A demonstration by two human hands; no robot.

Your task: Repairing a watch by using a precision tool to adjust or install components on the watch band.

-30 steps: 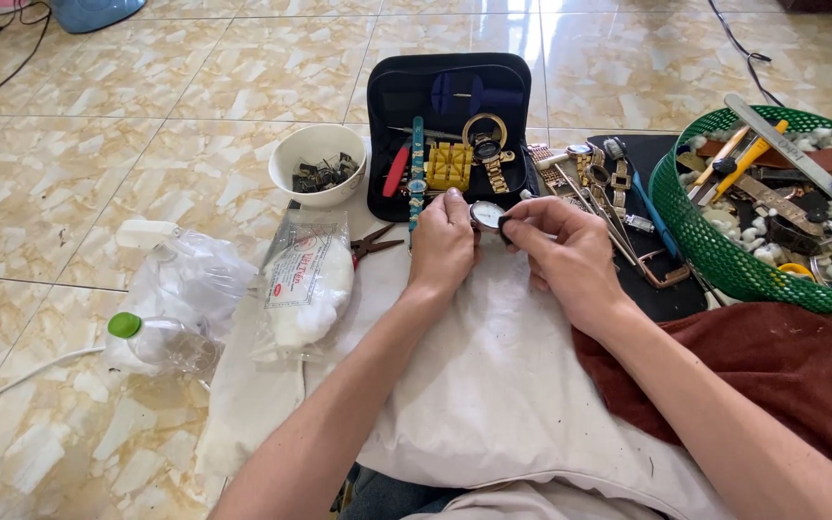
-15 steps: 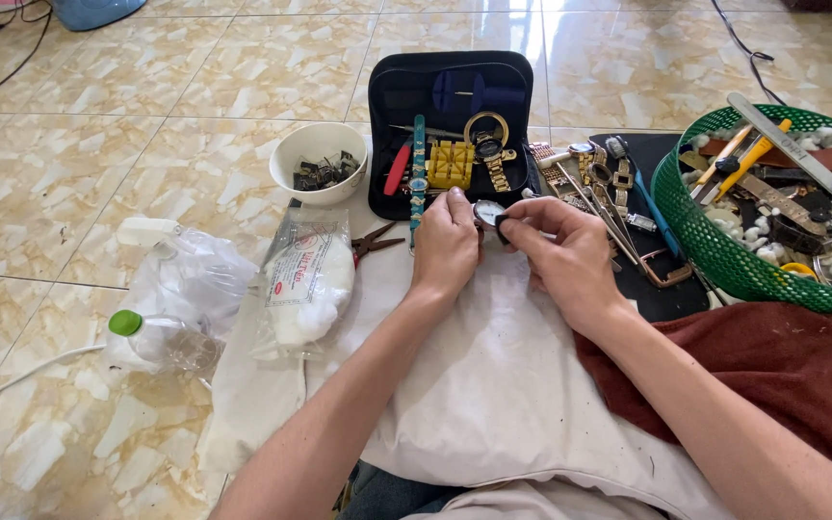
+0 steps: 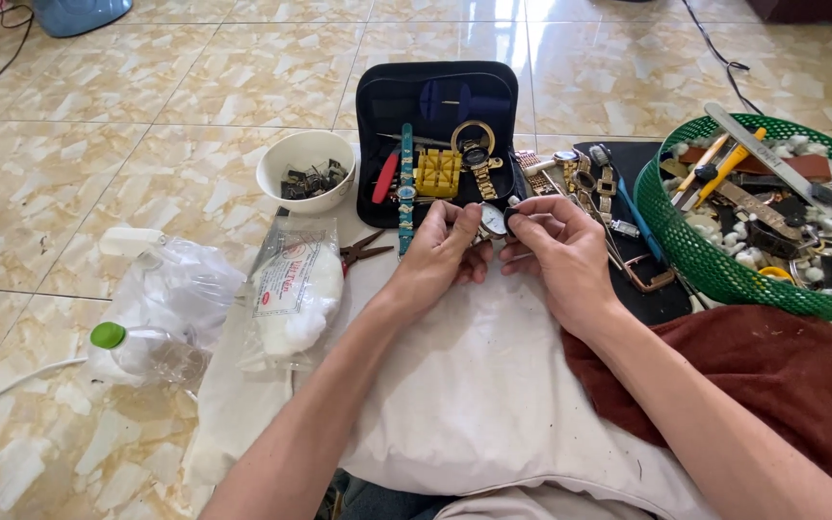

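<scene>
My left hand [image 3: 438, 255] and my right hand [image 3: 559, 252] meet over a white cloth [image 3: 474, 385] on my lap. Together they pinch a small round watch [image 3: 491, 221] with a silver case. The left fingers grip its left side and the right fingertips hold its right edge. Just beyond the hands lies an open black tool case [image 3: 438, 116] with a yellow holder block [image 3: 437, 172], a teal strap [image 3: 405, 183] and a gold watch [image 3: 477, 159].
A white bowl [image 3: 304, 169] of small dark parts sits left of the case. A green basket [image 3: 767, 217] full of tools and straps stands at the right. Red pliers [image 3: 363, 251], a plastic bag [image 3: 293, 294], a green-capped bottle [image 3: 142, 349] and a brown cloth [image 3: 763, 385] lie around.
Both hands stay together on the watch. The fingers shift slightly and the watch turns a little between them.
</scene>
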